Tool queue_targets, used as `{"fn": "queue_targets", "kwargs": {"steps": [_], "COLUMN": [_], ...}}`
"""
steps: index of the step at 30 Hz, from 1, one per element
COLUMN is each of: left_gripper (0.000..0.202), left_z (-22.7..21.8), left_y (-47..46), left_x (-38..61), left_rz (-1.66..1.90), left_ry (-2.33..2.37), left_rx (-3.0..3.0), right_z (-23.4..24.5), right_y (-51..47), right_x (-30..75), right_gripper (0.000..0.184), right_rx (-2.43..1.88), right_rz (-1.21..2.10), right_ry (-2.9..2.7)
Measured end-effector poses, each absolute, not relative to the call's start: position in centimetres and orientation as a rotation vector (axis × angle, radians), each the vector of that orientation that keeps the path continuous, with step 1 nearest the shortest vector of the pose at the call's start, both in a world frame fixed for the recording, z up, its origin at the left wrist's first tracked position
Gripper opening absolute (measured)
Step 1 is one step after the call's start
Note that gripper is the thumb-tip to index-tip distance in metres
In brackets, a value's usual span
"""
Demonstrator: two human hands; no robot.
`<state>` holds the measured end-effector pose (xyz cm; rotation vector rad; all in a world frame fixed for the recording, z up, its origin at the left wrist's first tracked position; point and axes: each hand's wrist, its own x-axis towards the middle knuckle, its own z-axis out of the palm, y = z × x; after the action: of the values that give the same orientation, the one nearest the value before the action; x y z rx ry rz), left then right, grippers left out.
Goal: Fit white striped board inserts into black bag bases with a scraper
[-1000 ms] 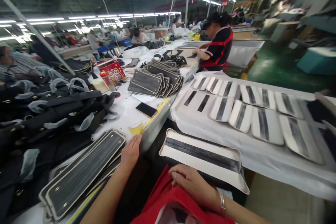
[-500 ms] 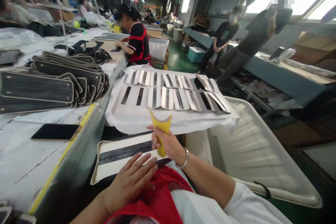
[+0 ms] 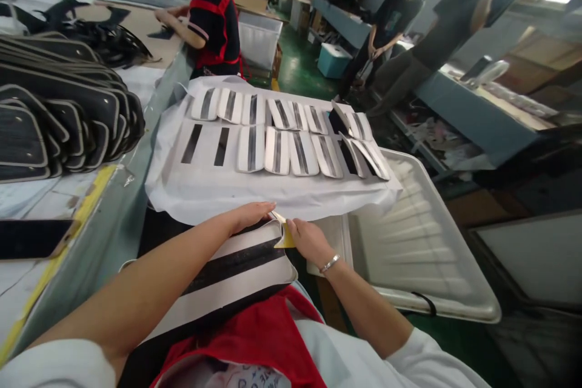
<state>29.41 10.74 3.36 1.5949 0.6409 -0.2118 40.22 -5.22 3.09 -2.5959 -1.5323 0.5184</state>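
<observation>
A white panel with a black stripe (image 3: 236, 270) lies across my lap on a red apron (image 3: 254, 339). My left hand (image 3: 250, 216) rests on the panel's far end, fingers stretched out and held together. My right hand (image 3: 307, 239) pinches a yellow backing strip (image 3: 285, 236) at the panel's right corner, close to my left fingertips.
Ahead, a white sheet (image 3: 273, 194) carries several striped white panels. A white plastic tray (image 3: 422, 242) stands at the right. Stacked black panels (image 3: 63, 121) and a dark phone (image 3: 31, 237) lie on the table at left. A person in a red apron (image 3: 211, 18) works beyond; two people stand at far right.
The view has swung right and down. My left hand moved from the apron to the panel's far end. My right hand lowered the yellow strip to the panel's corner.
</observation>
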Motion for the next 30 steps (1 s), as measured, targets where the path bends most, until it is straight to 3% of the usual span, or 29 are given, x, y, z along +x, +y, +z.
{"fn": "queue_targets", "kwargs": {"steps": [7,13,30], "left_gripper": [0.057,0.049,0.035], "left_z": [1.9,2.1,2.0], "left_y": [11.2,11.3,13.0], "left_x": [29.5,29.6,28.1], "left_rz": [-0.295,-0.274,-0.366], "left_ry": [0.664,0.718,0.238], "left_rx": [1.284,1.188,2.021], "right_z": [2.9,3.1,3.6], "right_y": [-1.8,-1.1,1.2], "right_x": [41.9,41.1,42.4], "right_gripper": [0.055,0.056,0.053], "right_rx": [-2.541,-2.57,-2.24], "right_rz": [0.678,0.399,0.367], "right_ry": [-1.698,-1.728,-2.239]}}
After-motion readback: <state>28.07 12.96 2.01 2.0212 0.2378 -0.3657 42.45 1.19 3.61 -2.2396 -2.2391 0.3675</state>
